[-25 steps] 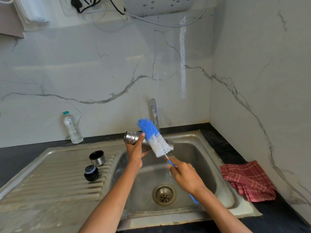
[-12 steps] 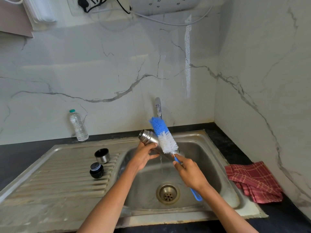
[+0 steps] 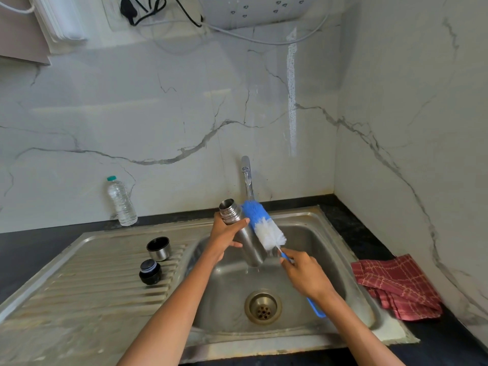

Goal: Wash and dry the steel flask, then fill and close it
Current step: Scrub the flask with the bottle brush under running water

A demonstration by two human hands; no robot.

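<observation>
My left hand (image 3: 226, 235) grips the steel flask (image 3: 249, 247) over the sink basin (image 3: 324, 249); it is tilted, with its open mouth up and to the left. My right hand (image 3: 303, 276) holds the blue handle of a bottle brush (image 3: 264, 228). The blue and white bristles lie against the flask's right side, outside it. Water runs from the tap (image 3: 246, 170) onto the brush and flask. The flask's steel cup lid (image 3: 158, 248) and black stopper (image 3: 150, 272) sit on the drainboard (image 3: 92, 286) to the left.
A clear plastic water bottle (image 3: 121, 202) stands on the dark counter by the back wall. A red checked cloth (image 3: 396, 285) lies on the counter right of the sink. The drain (image 3: 263, 307) is open. Marble walls close the back and right.
The flask has swung from nearly level to steeply tilted, mouth upward. The brush has slid down along its right side, and my right hand has moved slightly lower.
</observation>
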